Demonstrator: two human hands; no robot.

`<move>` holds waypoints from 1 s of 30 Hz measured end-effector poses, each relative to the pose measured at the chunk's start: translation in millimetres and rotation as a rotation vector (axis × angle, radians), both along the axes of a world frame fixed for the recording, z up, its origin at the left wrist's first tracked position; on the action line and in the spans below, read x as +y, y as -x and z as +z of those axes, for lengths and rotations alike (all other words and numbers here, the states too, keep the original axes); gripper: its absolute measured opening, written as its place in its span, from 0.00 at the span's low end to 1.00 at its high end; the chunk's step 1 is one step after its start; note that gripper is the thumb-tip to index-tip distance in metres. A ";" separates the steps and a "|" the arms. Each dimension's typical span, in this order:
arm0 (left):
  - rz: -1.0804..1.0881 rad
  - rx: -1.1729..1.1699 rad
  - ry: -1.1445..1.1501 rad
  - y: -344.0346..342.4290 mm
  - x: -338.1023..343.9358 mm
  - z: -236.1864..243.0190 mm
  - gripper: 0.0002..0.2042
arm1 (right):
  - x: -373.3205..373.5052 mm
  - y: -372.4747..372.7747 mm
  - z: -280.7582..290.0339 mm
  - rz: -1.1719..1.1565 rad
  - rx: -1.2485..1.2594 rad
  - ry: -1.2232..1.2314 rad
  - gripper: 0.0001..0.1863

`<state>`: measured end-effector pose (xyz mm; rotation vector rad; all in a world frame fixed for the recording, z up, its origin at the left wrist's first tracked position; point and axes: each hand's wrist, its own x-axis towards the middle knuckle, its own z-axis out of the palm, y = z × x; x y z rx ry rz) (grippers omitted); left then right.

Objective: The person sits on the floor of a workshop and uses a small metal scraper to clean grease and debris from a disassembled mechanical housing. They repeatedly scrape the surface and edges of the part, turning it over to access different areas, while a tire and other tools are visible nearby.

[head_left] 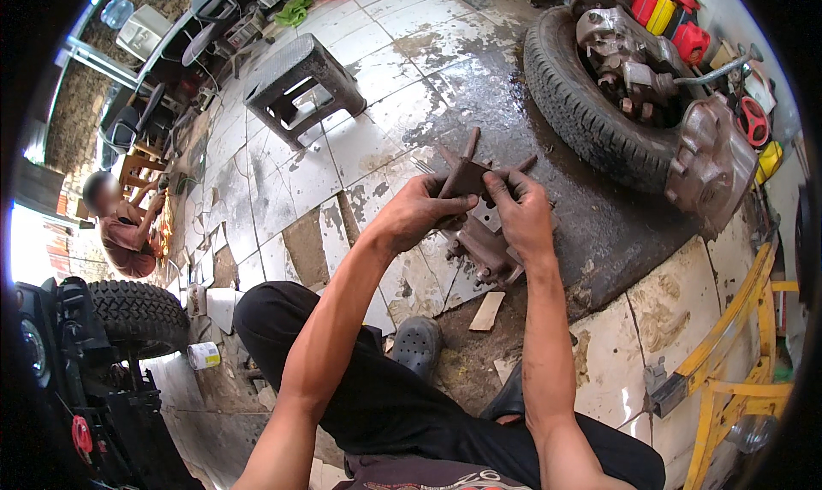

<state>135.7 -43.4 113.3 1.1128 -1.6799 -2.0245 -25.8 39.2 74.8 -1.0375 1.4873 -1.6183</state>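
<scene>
A flat, dark brown metal plate, like a brake pad [463,180], is held up in front of me between both hands. My left hand [414,211] grips its left side, the thumb lying across the lower edge. At its right edge, my right hand [526,216] is closed with thumb and fingertips against the plate. Below the hands is a rusty brown brake caliper [484,248], partly covered by my fingers. Thin brown metal arms stick up behind the plate; I cannot tell which part they belong to. Both hands look smeared with dirt.
A tyre [556,104] bearing rusty castings [629,53] lies at the far right, another casting [711,160] against it. A dark plastic stool [300,83] stands ahead. A yellow metal frame [736,344] is near right. At left, a person [128,229] works with a sparking tool beyond a vehicle wheel [137,317].
</scene>
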 end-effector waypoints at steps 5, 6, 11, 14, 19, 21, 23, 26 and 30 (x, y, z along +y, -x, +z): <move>0.101 -0.123 0.164 -2.0 -6.7 -25.8 0.14 | -1.9 5.8 -17.0 -0.133 0.030 -0.099 0.15; 0.134 -0.161 0.210 -2.4 -7.5 -28.8 0.14 | -3.9 10.7 -25.9 -0.217 0.117 -0.098 0.15; 0.161 -0.406 0.444 2.2 -5.7 -47.4 0.16 | 0.7 32.5 -59.1 -0.471 0.475 -0.118 0.14; 0.167 -0.438 0.484 7.2 -7.1 -54.9 0.16 | 1.0 32.9 -71.1 -0.482 0.599 -0.147 0.13; 0.226 -0.369 0.584 8.1 -7.5 -82.9 0.16 | -1.1 29.2 -68.5 -0.467 0.626 -0.171 0.13; 0.259 -0.373 0.556 8.6 -2.6 -87.7 0.17 | 0.6 28.3 -68.0 -0.481 0.611 -0.197 0.13; 0.246 -0.414 0.669 6.2 -1.0 -95.2 0.16 | 0.2 27.7 -68.5 -0.497 0.629 -0.183 0.13; 0.282 -0.332 0.621 8.4 8.7 -99.0 0.16 | 0.2 29.1 -69.3 -0.513 0.673 -0.192 0.13; 0.279 -0.301 0.502 3.9 7.3 -106.5 0.16 | -1.6 27.6 -68.9 -0.523 0.667 -0.172 0.13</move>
